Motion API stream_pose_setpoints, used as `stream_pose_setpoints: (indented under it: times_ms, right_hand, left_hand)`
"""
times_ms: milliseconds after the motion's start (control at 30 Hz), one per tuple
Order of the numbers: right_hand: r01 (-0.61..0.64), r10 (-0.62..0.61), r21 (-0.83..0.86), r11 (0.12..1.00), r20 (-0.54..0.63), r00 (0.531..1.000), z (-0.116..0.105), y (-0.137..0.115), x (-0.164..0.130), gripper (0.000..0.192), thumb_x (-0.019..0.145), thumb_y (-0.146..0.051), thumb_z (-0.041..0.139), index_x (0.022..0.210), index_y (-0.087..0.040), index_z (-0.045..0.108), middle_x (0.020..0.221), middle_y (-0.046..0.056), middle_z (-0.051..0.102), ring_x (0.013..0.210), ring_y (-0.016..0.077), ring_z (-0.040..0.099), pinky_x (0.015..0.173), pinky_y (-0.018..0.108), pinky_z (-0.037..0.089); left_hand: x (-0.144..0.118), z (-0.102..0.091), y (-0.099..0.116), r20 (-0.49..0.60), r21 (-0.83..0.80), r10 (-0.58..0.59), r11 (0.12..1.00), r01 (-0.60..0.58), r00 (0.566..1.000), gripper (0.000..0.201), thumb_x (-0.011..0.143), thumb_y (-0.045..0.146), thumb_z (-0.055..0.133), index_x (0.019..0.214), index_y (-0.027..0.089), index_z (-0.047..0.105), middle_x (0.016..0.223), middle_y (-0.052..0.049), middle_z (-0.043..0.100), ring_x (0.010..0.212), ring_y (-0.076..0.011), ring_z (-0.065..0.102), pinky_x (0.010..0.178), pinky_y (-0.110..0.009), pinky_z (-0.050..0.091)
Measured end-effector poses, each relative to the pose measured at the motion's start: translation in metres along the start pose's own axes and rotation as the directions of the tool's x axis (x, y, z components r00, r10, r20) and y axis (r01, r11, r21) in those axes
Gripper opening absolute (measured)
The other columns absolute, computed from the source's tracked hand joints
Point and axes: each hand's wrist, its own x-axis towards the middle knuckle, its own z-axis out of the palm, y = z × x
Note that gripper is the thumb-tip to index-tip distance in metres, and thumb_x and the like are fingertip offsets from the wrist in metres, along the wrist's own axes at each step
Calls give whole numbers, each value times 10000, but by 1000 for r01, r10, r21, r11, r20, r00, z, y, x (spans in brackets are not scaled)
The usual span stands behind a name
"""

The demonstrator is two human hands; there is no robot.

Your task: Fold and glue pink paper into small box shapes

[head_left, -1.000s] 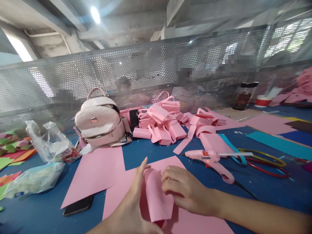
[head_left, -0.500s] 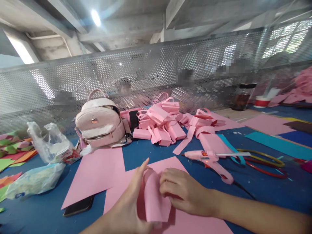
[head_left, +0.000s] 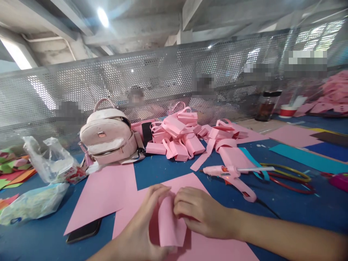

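A folded piece of pink paper [head_left: 168,223], bent into a curved shape, stands between my two hands above a flat pink sheet [head_left: 214,250]. My left hand [head_left: 148,217] wraps round its left side, fingers bent over the top and thumb low near the bottom edge. My right hand [head_left: 199,210] is curled closed against the right side, its fingertips pressing the paper. To the right lies a pink glue gun [head_left: 231,175] with a clear glue stick in its back. Beyond my hands is a pile of small pink paper bags with handles [head_left: 179,134].
A pale backpack [head_left: 108,134] stands before a perforated metal screen [head_left: 163,72]. On the left lie plastic bags [head_left: 35,203] and a phone [head_left: 84,231] partly under pink paper. Scissors [head_left: 292,177], a blue strip [head_left: 307,157] and a dark jar [head_left: 268,105] are on the right.
My left fingers have bent inward over the top of the folded paper, where they were stretched up before. My right hand stays at its side. The view has shifted slightly.
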Motion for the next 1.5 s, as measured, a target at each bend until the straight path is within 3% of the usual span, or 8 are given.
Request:
stream_pose_setpoints:
  times_ms: [133, 333, 633, 767, 1000, 1167, 1333, 1500]
  right_hand:
    - [-2, 1, 20, 1000, 28, 1000, -1, -1, 2, 152, 979, -170, 469, 982, -169, 621, 962, 72, 666, 882, 205, 544, 811, 332, 453]
    - [9, -13, 84, 996, 52, 999, -1, 0, 3, 200, 987, -276, 479, 1038, -165, 637, 1012, 86, 684, 922, 225, 554, 856, 361, 450]
    - [-140, 132, 233, 962, 48, 990, -5, -11, 7, 595, 1042, -613, 239, 993, -166, 628, 972, 103, 642, 879, 231, 550, 834, 384, 457]
    - [-245, 257, 404, 882, 25, 966, -5, -16, 6, 620, 933, -734, 440, 1135, -170, 601, 1070, 111, 644, 942, 243, 577, 870, 397, 473]
    - [-343, 333, 504, 793, 112, 936, -1, -14, 5, 1035, 693, -450, 839, 1552, -238, 302, 1317, 111, 581, 1125, 286, 575, 971, 417, 476]
    - [-358, 343, 365, 860, 106, 933, 2, -12, 2, 863, 683, -136, 722, 1484, -269, 430, 1271, 87, 587, 1144, 286, 547, 986, 427, 454]
    - [-309, 334, 426, 850, 17, 942, -3, -16, 5, 673, 728, -80, 686, 1364, -245, 536, 1205, 61, 618, 1067, 223, 573, 956, 351, 474]
    - [-306, 348, 456, 836, -7, 938, -3, -17, 6, 616, 746, -138, 734, 1331, -227, 563, 1184, 66, 624, 1036, 222, 579, 939, 356, 485]
  left_hand:
    - [2, 0, -1, -8, -9, 51, 999, -51, 999, 916, 562, 144, 801, 1373, 314, 409, 1378, -81, 397, 1375, -347, 342, 1180, -529, 283]
    - [-3, 1, -5, 7, -39, -14, 999, 14, 1000, 920, 560, 161, 772, 1389, 317, 405, 1433, -82, 325, 1425, -357, 264, 1201, -529, 224]
    - [-1, 3, -10, -122, -236, -72, 971, 42, 990, 735, 765, 634, 688, 1341, 243, 455, 1370, -115, 437, 1376, -363, 359, 1179, -524, 263]
    - [1, 2, -4, -98, -333, -160, 935, 120, 982, 777, 756, 711, 663, 1341, 245, 454, 1327, -117, 513, 1295, -359, 477, 1093, -492, 400]
    - [4, 2, 8, -95, -432, -209, 890, 149, 973, 700, 776, 717, 633, 1256, 221, 511, 1248, -113, 619, 1137, -328, 606, 964, -448, 500]
    - [2, 6, 16, -100, -498, -252, 850, 171, 963, 783, 785, 720, 662, 1365, 262, 402, 1348, -123, 571, 1394, -363, 435, 1059, -483, 454]
    - [0, 11, 15, -70, -530, -191, 839, 126, 979, 869, 781, 726, 675, 1436, 277, 322, 1495, -140, 458, 1480, -360, 313, 1155, -523, 364]
    - [-7, 16, 2, -61, -354, -139, 929, 109, 988, 1060, 698, 794, 686, 1537, 283, 284, 1676, -114, 114, 1545, -381, 67, 1239, -582, 120]
